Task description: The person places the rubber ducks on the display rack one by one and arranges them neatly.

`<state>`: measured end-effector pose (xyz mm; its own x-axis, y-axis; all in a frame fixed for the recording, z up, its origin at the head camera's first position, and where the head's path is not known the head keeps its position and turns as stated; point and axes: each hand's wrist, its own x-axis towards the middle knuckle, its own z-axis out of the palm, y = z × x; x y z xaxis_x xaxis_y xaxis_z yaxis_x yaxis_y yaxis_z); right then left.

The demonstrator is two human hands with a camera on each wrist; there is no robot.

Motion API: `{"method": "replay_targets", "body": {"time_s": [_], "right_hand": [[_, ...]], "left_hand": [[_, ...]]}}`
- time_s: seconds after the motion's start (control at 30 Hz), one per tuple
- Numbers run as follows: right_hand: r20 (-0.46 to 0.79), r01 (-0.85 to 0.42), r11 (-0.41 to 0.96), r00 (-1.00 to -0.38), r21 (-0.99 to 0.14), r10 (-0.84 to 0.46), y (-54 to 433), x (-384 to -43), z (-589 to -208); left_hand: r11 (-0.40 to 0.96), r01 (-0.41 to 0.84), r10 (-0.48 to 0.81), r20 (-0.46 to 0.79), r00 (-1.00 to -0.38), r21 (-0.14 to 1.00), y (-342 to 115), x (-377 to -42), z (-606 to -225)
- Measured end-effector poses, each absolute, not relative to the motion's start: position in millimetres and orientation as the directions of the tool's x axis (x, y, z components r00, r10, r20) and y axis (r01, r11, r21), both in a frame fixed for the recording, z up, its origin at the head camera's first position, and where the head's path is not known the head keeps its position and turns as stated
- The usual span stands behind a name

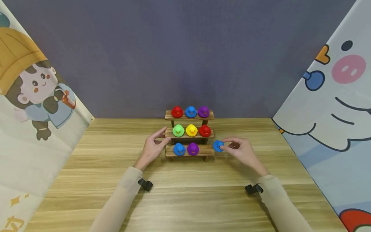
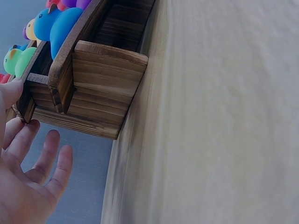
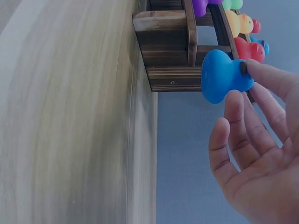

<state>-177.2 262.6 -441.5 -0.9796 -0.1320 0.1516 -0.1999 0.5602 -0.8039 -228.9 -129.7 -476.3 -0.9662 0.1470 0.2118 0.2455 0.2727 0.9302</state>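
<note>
A three-tier wooden display rack [image 1: 206, 150] stands on the table with small rubber ducks on its tiers. Between the thumb and fingertips of my right hand [image 1: 242, 152], a blue rubber duck [image 3: 219, 77] is pinched just past the right end of the bottom tier. My left hand [image 1: 152, 146] holds the left end of the middle tier, thumb in front and fingers behind. On the bottom tier sit a blue duck [image 1: 179, 149] and a purple duck [image 1: 193, 149], with bare wood to their right.
The middle tier carries a green duck [image 1: 178, 130], a yellow duck [image 1: 191, 130] and a red duck [image 1: 205, 130]. Above are red [image 1: 177, 112], blue [image 1: 191, 111] and purple ducks [image 1: 204, 111]. A grey wall [image 1: 185, 58] rises behind the wooden table [image 1: 191, 199]; printed cloths flank it.
</note>
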Motion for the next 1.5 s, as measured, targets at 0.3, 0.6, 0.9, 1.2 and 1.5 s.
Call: {"method": "replay_targets", "body": {"time_s": [0.3,0.6,0.9,1.2,1.5], "right_hand": [[0.145,-0.215,0.567,-0.975,-0.795,-0.166,249.2,-174.5,-442.3],[0.167,-0.251,0.55,-0.966,-0.797,-0.199,234.9,-173.2,-445.1],[0.134,-0.22,0.539,-0.972,-0.814,-0.193,224.3,-174.4,-446.2],[0.148,-0.229,0.514,-0.97,-0.827,-0.195,221.7,-175.8,-450.1],[0.175,-0.251,0.506,-0.965,-0.825,-0.193,219.5,-175.7,-451.1]], "left_hand": [[0.275,0.262,0.152,0.227,-0.962,0.925,-129.6,-229.1,-476.1],[0.268,0.275,0.148,0.243,-0.959,0.923,-129.9,-227.8,-475.6],[0.271,0.261,0.143,0.23,-0.963,0.927,-128.4,-227.9,-476.0],[0.273,0.27,0.146,0.238,-0.96,0.923,-129.7,-227.8,-477.0],[0.281,0.279,0.15,0.245,-0.958,0.918,-130.2,-227.0,-476.4]]}}
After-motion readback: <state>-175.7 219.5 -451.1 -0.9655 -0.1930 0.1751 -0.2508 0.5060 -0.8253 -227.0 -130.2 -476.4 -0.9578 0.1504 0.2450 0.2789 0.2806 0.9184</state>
